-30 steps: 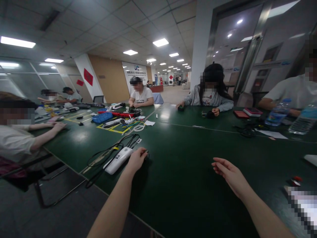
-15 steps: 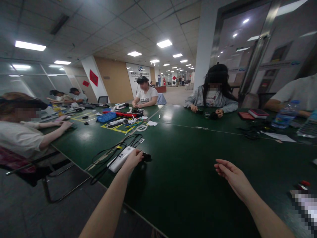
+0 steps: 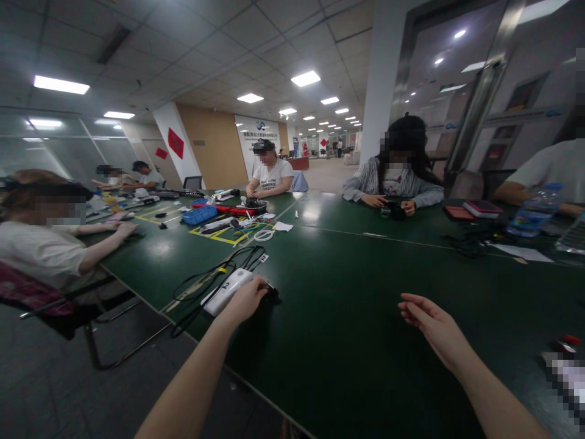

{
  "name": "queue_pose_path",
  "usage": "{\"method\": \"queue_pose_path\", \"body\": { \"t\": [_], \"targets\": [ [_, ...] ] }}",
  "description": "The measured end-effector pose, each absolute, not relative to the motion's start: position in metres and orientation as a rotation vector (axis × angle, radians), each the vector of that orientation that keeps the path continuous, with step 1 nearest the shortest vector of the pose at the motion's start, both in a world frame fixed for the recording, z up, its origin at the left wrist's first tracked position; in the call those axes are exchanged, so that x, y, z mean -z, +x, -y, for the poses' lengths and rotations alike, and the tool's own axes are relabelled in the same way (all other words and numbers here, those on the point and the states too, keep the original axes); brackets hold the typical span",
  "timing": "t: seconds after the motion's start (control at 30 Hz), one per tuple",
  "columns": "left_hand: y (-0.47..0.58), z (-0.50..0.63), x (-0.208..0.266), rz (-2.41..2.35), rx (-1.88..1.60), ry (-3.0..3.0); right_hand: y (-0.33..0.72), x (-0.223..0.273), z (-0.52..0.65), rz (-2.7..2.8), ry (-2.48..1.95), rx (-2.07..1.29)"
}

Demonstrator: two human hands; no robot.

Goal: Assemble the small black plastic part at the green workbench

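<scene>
The hands are working well apart in the head view — the left hand (image 3: 247, 299) is pinching a small dark object (image 3: 273, 292) between thumb and fingers, while the right hand (image 3: 429, 320) is hanging over the green table (image 3: 329, 341), fingers loosely curled and gripping nothing visible. The dark object is sitting at the left fingertips, just beside a white box (image 3: 231, 288) marked 2; its details are too small and shadowed to make out. A black cable (image 3: 185, 320) is looping around the box, so handling this well is calling for a light, even pinch and a wrist lifted free of both box and cable — otherwise something may be snagging. Holding the object away from the box would be giving the right fingers easier access. Farther off, a blue tray (image 3: 200, 215) is lying among loose wires.
</scene>
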State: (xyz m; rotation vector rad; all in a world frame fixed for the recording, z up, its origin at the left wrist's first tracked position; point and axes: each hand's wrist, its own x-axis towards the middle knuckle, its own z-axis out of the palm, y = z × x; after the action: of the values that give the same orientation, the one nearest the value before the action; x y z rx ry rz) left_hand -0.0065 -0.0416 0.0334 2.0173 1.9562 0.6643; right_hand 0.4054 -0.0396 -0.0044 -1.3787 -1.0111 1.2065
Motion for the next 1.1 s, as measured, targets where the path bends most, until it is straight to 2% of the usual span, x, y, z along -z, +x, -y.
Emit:
{"method": "queue_pose_path", "body": {
  "t": [0.17, 0.5, 1.1],
  "targets": [
    [-0.010, 0.044, -0.037, -2.006, -0.584, 1.993, 0.408, 0.009, 0.038, 1.036, -1.392, -1.209],
    [-0.011, 0.032, -0.015, -1.860, -0.823, 1.956, 0.404, -0.003, 0.042, 1.010, -1.442, -1.220],
    [0.000, 0.029, -0.011, -1.909, -0.879, 2.025, 0.403, 0.000, 0.042, 1.030, -1.411, -1.190]
  ]
}}
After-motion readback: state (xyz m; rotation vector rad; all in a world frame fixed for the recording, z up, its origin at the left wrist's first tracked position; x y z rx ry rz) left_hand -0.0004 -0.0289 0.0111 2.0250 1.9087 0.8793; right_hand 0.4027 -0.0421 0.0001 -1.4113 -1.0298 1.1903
